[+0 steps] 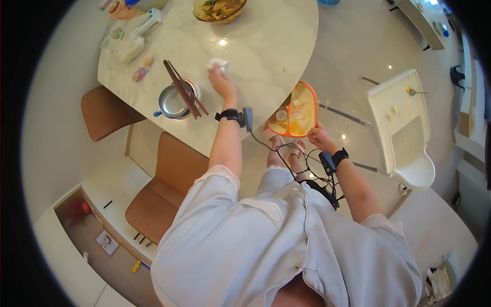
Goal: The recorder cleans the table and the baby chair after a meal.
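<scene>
My left hand [222, 83] is closed on a crumpled white tissue [217, 63], pressed to the marble-look table [271, 46]. By its rim, my right hand [323, 139] grips an orange-rimmed divided plate [307, 95] just off the table's edge. Pale shell-like pieces and yellow food bits lie in the plate's compartments. Left of my left arm stands a metal bowl [173, 101], seemingly stacked in another bowl, with several dark chopsticks [180, 87] laid across it.
A glass bowl [225, 19] of food sits at the table's far side. Packages and bags [134, 43] crowd its far left. A white high chair [406, 128] stands to the right, a spoon [417, 92] on its tray. Brown chairs [166, 179] stand at left; cables hang between my wrists.
</scene>
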Demonstrator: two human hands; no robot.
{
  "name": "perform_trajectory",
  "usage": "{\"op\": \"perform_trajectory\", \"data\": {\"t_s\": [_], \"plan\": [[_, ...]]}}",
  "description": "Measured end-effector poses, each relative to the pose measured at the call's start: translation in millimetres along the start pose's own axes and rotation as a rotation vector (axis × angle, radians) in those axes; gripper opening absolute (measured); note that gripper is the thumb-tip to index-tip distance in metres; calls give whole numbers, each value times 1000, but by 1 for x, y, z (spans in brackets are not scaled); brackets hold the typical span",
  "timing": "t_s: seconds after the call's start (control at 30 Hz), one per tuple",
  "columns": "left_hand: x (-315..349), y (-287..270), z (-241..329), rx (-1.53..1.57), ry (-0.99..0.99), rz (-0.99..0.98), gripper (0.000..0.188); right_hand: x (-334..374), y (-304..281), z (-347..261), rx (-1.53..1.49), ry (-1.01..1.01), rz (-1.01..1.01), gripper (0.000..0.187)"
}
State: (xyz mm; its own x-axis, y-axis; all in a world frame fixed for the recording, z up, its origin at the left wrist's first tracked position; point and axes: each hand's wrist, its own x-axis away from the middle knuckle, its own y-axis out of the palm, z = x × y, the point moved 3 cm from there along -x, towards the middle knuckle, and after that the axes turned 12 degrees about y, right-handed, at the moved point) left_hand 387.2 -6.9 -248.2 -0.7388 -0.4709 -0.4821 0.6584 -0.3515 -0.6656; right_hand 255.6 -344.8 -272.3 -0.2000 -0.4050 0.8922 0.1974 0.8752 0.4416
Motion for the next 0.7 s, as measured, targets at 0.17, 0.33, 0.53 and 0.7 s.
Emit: {"op": "perform_trajectory", "data": {"t_s": [0.17, 0.33, 0.53, 0.7], "plan": [[61, 31, 115, 440, 442, -432, 27, 1, 4, -4, -43, -1, 7, 38], [100, 21, 152, 499, 635, -683, 24, -1, 3, -11, -22, -22, 44, 33], [70, -14, 116, 633, 359, -560, 22, 7, -1, -13, -65, -50, 4, 38], [-31, -17, 41, 52, 176, 139, 22, 8, -10, -6, -92, -56, 30, 37]]}}
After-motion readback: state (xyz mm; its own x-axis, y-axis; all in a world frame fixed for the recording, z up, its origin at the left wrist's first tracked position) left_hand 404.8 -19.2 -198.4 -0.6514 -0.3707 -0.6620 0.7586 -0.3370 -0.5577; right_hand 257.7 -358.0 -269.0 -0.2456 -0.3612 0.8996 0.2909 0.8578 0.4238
